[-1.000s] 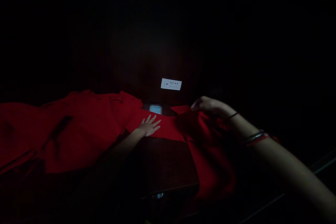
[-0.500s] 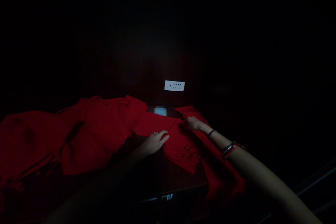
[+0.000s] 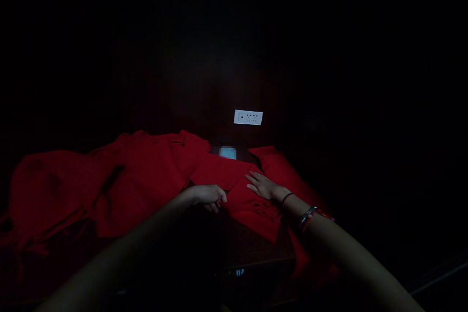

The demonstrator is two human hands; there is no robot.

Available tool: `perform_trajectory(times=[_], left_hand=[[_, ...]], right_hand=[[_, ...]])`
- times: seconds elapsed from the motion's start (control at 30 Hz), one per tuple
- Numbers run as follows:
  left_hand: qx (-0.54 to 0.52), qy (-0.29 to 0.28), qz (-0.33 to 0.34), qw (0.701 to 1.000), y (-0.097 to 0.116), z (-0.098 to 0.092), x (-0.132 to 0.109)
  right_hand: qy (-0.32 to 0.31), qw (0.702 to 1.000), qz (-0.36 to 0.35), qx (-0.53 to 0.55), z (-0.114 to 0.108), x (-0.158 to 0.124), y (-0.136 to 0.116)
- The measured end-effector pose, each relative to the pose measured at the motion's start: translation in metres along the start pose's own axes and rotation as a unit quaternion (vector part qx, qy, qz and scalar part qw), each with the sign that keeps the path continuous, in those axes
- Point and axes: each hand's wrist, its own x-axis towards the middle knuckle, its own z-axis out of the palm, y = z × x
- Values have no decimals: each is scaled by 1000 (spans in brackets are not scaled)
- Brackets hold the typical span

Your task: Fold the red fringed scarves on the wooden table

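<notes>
A red cloth (image 3: 241, 209) with a patch of strands like a fringe lies partly folded over the dark wooden tabletop, one pointed corner toward the front edge. My left hand (image 3: 210, 195) is at the near left edge of this cloth, its fingers curled down and closed on the edge; the fingertips are hard to see in the dimness. Flat on the folded part rests my right hand (image 3: 262, 186), fingers spread, just above the strands. A bracelet and dark bands are on the right forearm.
More red fabric (image 3: 146, 175) is heaped at left, with ties hanging down. Another red piece (image 3: 281, 165) drapes over the right side of the table (image 3: 252, 251). A pale blurred rectangle (image 3: 227, 152) sits at the back, below a white wall socket (image 3: 248, 117). Deep shadow surrounds everything.
My right hand has gone from closed at the cloth's far edge to lying flat nearer me. My left hand has shifted slightly left and nearer, its fingers now curled down.
</notes>
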Motion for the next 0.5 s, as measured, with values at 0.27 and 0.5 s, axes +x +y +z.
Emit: perform_trajectory(times=[0.27,0.5], left_hand=[[-19,1,12,1000,-2,-5,-21],[166,231,48,957,-17,17,-14]], right_hand=[[-68,996,52,21,-8,3,-6],[-63,996,62,32,-4,6,-7]])
